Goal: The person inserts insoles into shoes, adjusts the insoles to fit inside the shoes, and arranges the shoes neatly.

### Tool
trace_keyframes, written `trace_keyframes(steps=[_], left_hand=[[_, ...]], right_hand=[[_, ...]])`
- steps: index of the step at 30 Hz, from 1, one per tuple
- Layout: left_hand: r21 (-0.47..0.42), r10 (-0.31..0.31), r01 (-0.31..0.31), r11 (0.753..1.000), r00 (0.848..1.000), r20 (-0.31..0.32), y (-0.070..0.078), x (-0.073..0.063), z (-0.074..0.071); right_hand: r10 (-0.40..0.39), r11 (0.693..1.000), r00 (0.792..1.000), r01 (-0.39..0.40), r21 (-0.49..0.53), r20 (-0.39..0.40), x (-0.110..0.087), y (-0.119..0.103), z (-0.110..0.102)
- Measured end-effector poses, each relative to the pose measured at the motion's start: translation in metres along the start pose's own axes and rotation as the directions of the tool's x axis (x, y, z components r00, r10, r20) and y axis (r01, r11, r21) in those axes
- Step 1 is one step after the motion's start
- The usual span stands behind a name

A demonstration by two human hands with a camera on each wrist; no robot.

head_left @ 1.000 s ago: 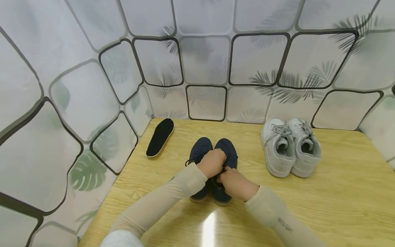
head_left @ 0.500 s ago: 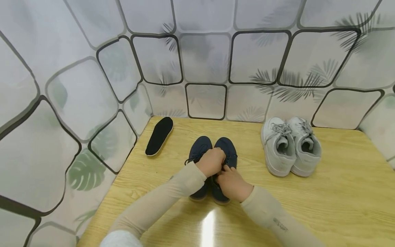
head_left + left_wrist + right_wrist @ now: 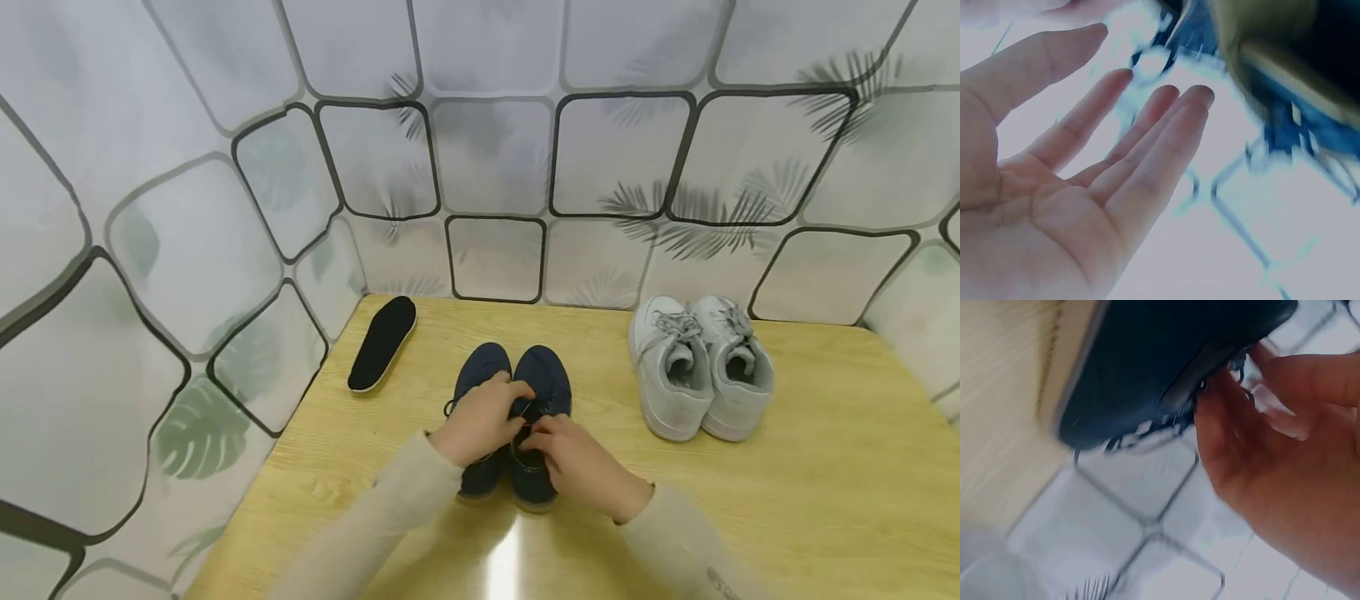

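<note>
A pair of dark blue lace-up shoes stands side by side on the table, toes away from me: the left shoe (image 3: 480, 365) and the right shoe (image 3: 543, 372). My left hand (image 3: 480, 421) hovers over the pair; in the left wrist view its fingers (image 3: 1154, 162) are spread and hold nothing. My right hand (image 3: 581, 465) is at the opening of the right shoe. In the right wrist view its curled fingers (image 3: 1222, 437) seem to pinch a dark shoelace (image 3: 1241, 372) beside the collar, though the fingertips are partly hidden.
A black insole (image 3: 382, 343) lies at the back left of the wooden table (image 3: 832, 467). Two white sneakers, one left (image 3: 667, 375) and one right (image 3: 733, 379), stand at the back right. A patterned curtain (image 3: 495, 158) encloses the back and sides.
My left hand has drawn back a little from the laces and its fingers have opened out. The right hand stays by the right shoe's opening, slightly shifted.
</note>
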State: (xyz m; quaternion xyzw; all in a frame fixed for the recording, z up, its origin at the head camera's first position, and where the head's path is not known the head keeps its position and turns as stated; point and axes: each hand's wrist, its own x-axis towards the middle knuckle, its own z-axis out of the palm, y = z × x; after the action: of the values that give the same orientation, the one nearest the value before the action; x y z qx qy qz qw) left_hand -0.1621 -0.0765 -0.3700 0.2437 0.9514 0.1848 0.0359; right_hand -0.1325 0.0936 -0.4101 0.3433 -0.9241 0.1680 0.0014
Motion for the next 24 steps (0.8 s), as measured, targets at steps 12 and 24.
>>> trace_keyframes(steps=[12,24], left_hand=[[0.242,0.066,-0.07,0.968,0.998,0.025,-0.026,-0.066,0.022],[0.267,0.125,-0.105,0.958,0.99,-0.059,-0.04,-0.059,0.033]], right_hand=[[0.279,0.943,0.945,-0.235,0.236,-0.173,-0.032,-0.019,0.028],[0.285,0.916,0.951,-0.235,0.325,-0.116,-0.015,-0.006,0.036]])
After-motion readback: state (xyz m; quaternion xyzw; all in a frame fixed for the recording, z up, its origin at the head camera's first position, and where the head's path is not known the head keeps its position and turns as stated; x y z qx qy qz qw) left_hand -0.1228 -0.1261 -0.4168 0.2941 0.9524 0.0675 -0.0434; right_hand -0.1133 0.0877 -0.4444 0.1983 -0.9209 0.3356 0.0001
